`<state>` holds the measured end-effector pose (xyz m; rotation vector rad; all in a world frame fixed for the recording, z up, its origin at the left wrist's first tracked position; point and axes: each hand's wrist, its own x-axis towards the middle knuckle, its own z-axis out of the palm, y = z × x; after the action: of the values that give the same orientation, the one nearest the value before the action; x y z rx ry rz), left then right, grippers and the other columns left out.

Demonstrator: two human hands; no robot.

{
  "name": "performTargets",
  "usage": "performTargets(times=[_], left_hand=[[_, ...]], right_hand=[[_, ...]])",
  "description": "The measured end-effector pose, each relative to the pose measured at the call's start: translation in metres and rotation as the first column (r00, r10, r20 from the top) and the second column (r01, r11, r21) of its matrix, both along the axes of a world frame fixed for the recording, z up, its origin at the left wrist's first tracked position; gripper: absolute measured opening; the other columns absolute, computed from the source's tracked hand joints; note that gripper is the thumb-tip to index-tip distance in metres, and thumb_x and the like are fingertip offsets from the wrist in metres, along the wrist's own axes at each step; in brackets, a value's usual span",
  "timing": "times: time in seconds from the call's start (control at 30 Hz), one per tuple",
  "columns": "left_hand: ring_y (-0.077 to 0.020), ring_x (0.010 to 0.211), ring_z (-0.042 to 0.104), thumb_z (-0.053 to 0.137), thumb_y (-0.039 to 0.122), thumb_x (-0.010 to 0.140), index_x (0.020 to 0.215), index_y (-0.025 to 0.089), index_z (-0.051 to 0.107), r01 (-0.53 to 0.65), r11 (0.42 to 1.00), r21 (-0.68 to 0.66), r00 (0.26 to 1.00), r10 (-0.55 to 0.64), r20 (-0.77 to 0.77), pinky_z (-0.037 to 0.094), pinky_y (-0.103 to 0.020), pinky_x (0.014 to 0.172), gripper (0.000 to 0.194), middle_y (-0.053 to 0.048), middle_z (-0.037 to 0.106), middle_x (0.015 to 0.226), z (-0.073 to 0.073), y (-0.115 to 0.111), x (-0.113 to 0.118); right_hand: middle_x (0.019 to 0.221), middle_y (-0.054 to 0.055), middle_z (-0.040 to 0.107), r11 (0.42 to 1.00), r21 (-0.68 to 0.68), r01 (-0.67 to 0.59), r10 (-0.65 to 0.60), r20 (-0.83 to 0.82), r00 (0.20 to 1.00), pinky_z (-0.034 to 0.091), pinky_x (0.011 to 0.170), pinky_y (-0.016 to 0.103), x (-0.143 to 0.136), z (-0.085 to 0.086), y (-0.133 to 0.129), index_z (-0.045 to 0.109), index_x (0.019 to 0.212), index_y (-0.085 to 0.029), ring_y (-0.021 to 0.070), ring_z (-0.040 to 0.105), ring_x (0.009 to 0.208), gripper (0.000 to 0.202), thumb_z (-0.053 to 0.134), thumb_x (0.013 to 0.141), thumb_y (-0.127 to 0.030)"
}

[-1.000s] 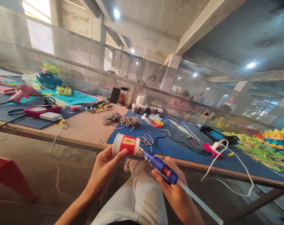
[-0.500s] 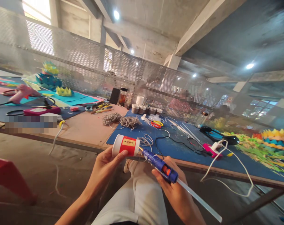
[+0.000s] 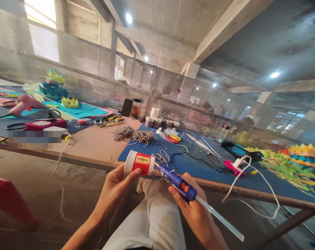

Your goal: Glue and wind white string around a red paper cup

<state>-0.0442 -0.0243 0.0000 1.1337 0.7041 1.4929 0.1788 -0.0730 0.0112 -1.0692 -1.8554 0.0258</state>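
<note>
My left hand (image 3: 121,185) is closed around a white paper cup (image 3: 130,163) that lies sideways, its wide end to the left. A red label (image 3: 145,163) with a gold panel wraps the cup. In my right hand (image 3: 192,201) is a blue hot glue gun (image 3: 174,180), with a long clear glue stick (image 3: 220,218) sticking out of its back end. The gun's metal nozzle points at the cup's narrow end, touching it or very close; I cannot tell which. Both are held over my lap, in front of the table edge.
On the blue table mat (image 3: 194,161) lie grey cord bundles (image 3: 144,136), scissors (image 3: 173,139), loose white string and a pink power strip (image 3: 233,167). Small cups (image 3: 157,122) stand behind. Pliers (image 3: 114,121) and a pink glue gun (image 3: 23,105) are at left; a red stool (image 3: 9,203) stands below.
The cup and the glue gun are almost where they were, nozzle still at the cup's narrow end. Only a slight shift of the view shows.
</note>
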Motion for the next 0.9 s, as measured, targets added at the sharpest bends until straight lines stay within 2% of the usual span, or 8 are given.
performTargets(times=[0.13,0.37,0.73,0.9], left_hand=[[-0.0296,0.093,0.073,0.081,0.04,0.075,0.105,0.018,0.078,-0.016,1.0,-0.011,1.0,0.016,-0.012,0.057,-0.035,0.084,0.037,-0.009,0.079,0.104,0.0026,-0.003,0.0014],[-0.0251,0.087,0.072,0.08,0.036,0.077,0.101,0.019,0.078,-0.048,0.999,-0.024,0.999,0.048,0.01,0.055,-0.03,0.082,0.029,-0.005,0.08,0.096,0.0057,-0.0086,0.0048],[-0.0254,0.085,0.072,0.08,0.037,0.077,0.099,0.018,0.079,-0.058,0.998,0.019,0.998,0.059,-0.035,0.054,-0.031,0.08,0.029,-0.007,0.08,0.094,-0.0007,-0.0055,0.0008],[-0.0265,0.088,0.072,0.079,0.038,0.077,0.101,0.018,0.079,-0.075,0.997,0.031,0.995,0.077,-0.057,0.054,-0.031,0.081,0.031,-0.007,0.08,0.096,0.0016,-0.0084,0.0008]], right_hand=[[0.082,0.001,0.059,0.999,0.042,0.016,-0.017,0.015,1.0,0.052,0.068,0.024,-0.0002,0.0007,0.0009,0.063,0.1,-0.023,0.0158,0.06,0.071,0.007,0.064,0.094,-0.027],[0.083,0.0,0.058,0.999,0.005,0.043,-0.043,0.053,0.998,0.049,0.065,0.024,0.0023,0.0028,0.0009,0.061,0.102,-0.023,0.0148,0.058,0.069,0.009,0.062,0.095,-0.028],[0.086,0.002,0.061,0.996,-0.029,0.081,-0.079,0.087,0.993,0.051,0.069,0.025,0.0065,-0.0014,0.0028,0.062,0.104,-0.024,0.0163,0.061,0.073,0.012,0.063,0.095,-0.031],[0.088,0.003,0.065,0.996,0.045,0.081,-0.084,0.071,0.994,0.052,0.067,0.027,0.0073,-0.0052,0.0055,0.063,0.105,-0.025,0.0191,0.065,0.077,0.012,0.064,0.095,-0.032]])
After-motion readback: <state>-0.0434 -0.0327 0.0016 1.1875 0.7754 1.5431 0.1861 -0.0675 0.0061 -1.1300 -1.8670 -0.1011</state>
